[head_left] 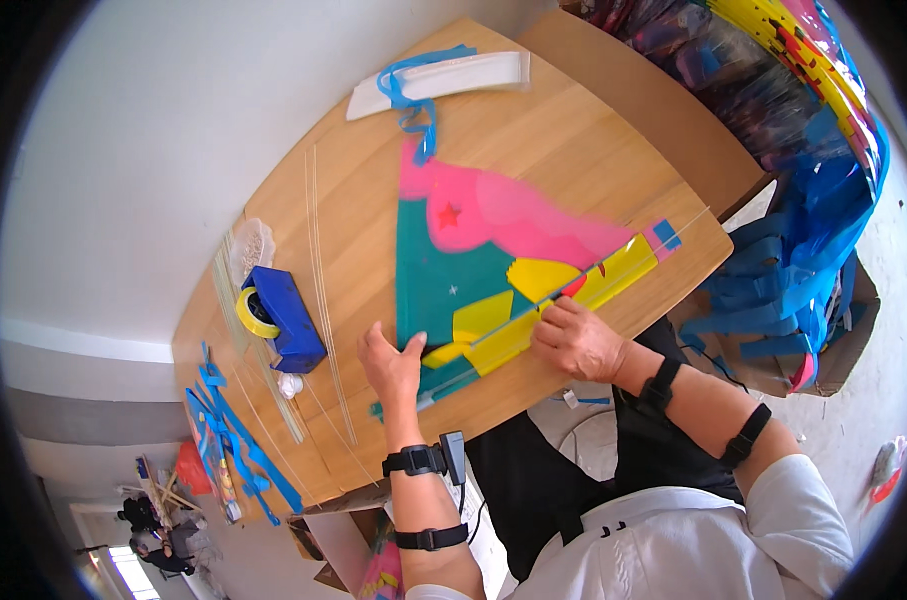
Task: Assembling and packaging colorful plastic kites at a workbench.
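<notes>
A colourful kite sail [448, 280] of pink, teal and yellow fabric lies on the wooden table, its near right edge folded over in a yellow band. A thin rod [513, 325] runs along this band, partly hidden. My right hand [576, 340] is closed on the band around its middle, fingertips pinched at the edge; exactly what is between them is hidden. At the sail's left corner my left hand [391, 368] rests with thumb and fingers apart, the thumb touching the teal fabric.
A blue tape dispenser [291, 325] with yellow tape stands left, near a clear tray [252, 250] and thin sticks [328, 300]. Blue ribbons [238, 440] lie at the table's left end. A white packet [463, 82] lies at the back. Boxes and bundled fabric [773, 290] crowd the right.
</notes>
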Demonstrator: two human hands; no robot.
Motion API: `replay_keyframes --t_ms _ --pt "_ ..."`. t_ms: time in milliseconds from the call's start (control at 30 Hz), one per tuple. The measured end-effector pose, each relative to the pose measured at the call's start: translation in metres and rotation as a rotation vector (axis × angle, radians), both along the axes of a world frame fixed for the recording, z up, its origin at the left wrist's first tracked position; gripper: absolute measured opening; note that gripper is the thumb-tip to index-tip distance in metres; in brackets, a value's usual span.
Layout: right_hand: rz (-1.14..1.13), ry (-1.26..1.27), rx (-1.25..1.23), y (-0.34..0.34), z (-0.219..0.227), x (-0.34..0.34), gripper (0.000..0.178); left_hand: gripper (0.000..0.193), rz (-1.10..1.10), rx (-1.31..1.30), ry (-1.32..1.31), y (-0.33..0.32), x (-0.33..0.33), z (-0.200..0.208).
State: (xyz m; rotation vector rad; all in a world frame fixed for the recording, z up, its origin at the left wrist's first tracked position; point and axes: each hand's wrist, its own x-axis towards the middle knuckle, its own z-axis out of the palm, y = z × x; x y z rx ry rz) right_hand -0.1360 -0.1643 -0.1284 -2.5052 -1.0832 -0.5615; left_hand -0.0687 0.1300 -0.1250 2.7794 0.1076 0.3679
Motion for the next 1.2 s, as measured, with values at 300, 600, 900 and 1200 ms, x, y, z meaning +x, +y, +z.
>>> replay_keyframes --t_ms 300,600,900,1200 --pt "-0.017 0.071 0.158 0.002 -0.003 -0.021 0.016 0.029 -0.179 -0.359 0.594 0.017 0.002 0.031" --pt "-0.035 0.210 0.359 0.001 -0.007 -0.018 0.016 0.041 -0.526 0.187 -0.009 0.027 -0.059 0.022" --pt "0.024 0.347 0.492 -0.003 -0.009 -0.017 0.017 0.063 -0.598 0.452 -0.098 0.036 -0.066 -0.004" --pt "-0.255 0.286 0.115 -0.029 0.007 -0.011 0.083 0.065 -0.636 0.470 -0.090 0.039 -0.064 0.001"
